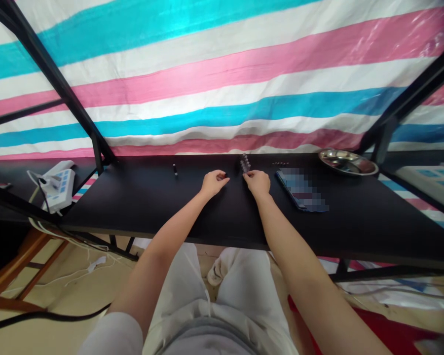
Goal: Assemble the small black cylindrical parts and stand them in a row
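Note:
My left hand [213,183] is over the middle of the black tabletop, thumb and fingertips closed around a small dark piece [225,175] too small to name. Just to the right, my right hand [258,183] has its fingertips closed at the near end of a clear, bumpy strip [245,162] that stretches toward the back edge. A short gap separates the two hands. Behind and right of the right hand lies a row of tiny light pieces [280,163]. A small black-and-white tube [175,170] stands or lies left of my left hand; I cannot tell which.
A phone [299,190] with a blurred screen lies right of my right hand. Farther right is a shiny metal dish [348,162]. Black metal posts frame the black table [133,207]. A white power strip [61,190] with cables is at left. Striped sheeting [207,74] hangs behind.

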